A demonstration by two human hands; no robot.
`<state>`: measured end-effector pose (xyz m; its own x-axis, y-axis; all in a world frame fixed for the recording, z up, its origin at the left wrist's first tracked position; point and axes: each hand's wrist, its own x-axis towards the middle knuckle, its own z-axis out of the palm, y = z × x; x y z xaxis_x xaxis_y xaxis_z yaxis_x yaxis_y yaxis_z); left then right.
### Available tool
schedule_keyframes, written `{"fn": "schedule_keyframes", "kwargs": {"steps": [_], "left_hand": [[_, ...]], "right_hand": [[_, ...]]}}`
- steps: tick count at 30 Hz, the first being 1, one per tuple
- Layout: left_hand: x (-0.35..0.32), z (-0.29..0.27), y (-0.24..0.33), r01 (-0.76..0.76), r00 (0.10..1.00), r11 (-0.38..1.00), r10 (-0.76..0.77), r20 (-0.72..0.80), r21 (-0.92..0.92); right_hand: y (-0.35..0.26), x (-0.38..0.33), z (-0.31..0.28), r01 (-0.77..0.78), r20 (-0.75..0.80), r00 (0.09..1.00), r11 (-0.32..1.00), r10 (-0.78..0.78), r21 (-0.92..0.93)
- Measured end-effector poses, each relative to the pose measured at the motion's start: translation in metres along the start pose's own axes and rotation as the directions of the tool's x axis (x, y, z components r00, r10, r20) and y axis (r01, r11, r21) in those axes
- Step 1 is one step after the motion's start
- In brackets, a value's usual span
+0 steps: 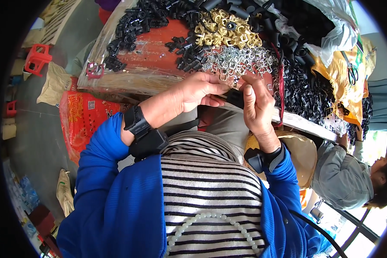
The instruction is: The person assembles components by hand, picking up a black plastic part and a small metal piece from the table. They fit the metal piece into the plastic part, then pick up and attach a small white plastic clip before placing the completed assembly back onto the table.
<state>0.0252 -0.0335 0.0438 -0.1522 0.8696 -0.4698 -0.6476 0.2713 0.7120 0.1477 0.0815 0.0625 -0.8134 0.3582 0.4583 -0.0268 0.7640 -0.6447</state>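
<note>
My left hand point(204, 90) and my right hand point(259, 103) meet at the near edge of a worn red table. The left thumb and fingers are pinched together. The right fingers are curled in, with the thumb raised. A small shiny bit shows at the fingertips, but I cannot make out what either hand holds. A dark block-like thing point(235, 98) lies between the hands, partly hidden by them. Just beyond is a pile of silver metal clips point(241, 59), with brass-coloured metal pieces point(228, 31) behind it and small black plastic parts point(192, 56) beside it.
More black parts point(137, 21) cover the table's far left, and others point(307, 90) fill the right side. A red cord point(281, 86) hangs over the near edge. Scissors point(351, 71) lie on a yellow sack point(331, 73). A co-worker point(348, 176) sits at the right, hands at the table.
</note>
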Motion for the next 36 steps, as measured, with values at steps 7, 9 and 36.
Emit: {"fn": "schedule_keyframes", "kwargs": {"steps": [7,9,36], "left_hand": [[-0.004,0.010,0.003,-0.042,0.999,0.981,0.043,0.002,0.187],[0.002,0.011,0.006,-0.020,1.000,0.983,0.023,-0.011,0.180],[0.009,0.019,0.007,-0.065,0.993,0.998,0.064,0.097,0.004]], "right_hand": [[0.006,-0.004,0.002,-0.118,0.037,0.993,0.988,0.115,0.101],[0.009,-0.001,0.002,-0.182,0.042,0.983,0.973,0.178,0.141],[0.038,-0.023,-0.063,-0.169,0.027,0.985,0.945,0.168,0.281]]}}
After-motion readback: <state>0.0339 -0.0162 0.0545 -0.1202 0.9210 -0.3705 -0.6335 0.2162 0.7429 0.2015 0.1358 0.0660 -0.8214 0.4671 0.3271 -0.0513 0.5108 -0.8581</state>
